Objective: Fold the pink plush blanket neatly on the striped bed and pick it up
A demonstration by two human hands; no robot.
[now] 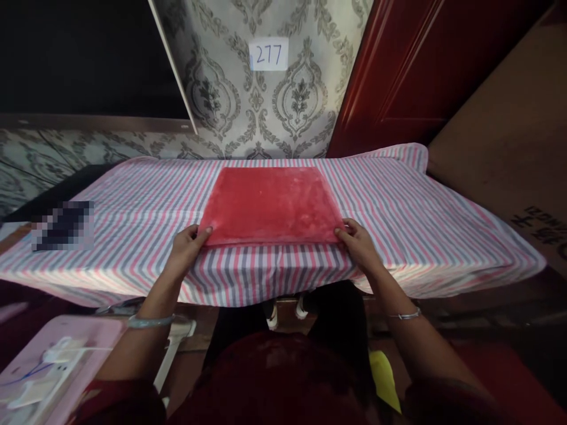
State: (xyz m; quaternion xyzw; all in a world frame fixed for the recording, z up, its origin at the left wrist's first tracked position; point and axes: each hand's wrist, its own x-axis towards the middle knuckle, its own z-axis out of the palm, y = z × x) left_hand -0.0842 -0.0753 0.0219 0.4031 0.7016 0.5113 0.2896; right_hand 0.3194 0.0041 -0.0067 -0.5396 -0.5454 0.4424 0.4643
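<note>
A folded red cloth [271, 203] lies flat on a table covered with a pink, grey and white striped sheet [133, 200]. My left hand [188, 245] pinches the cloth's near left corner, thumb on top. At the near right corner, my right hand [358, 242] grips the cloth the same way. Both hands are closed on the cloth's front edge. I wear a bangle on the left wrist and a thin bracelet on the right.
A patterned wall with a paper tag reading 277 [268, 54] stands behind the table. A dark red door [420, 71] is at the right, with a brown cardboard box [509, 136] beside it. A pink stool with a power strip [53, 360] sits at lower left.
</note>
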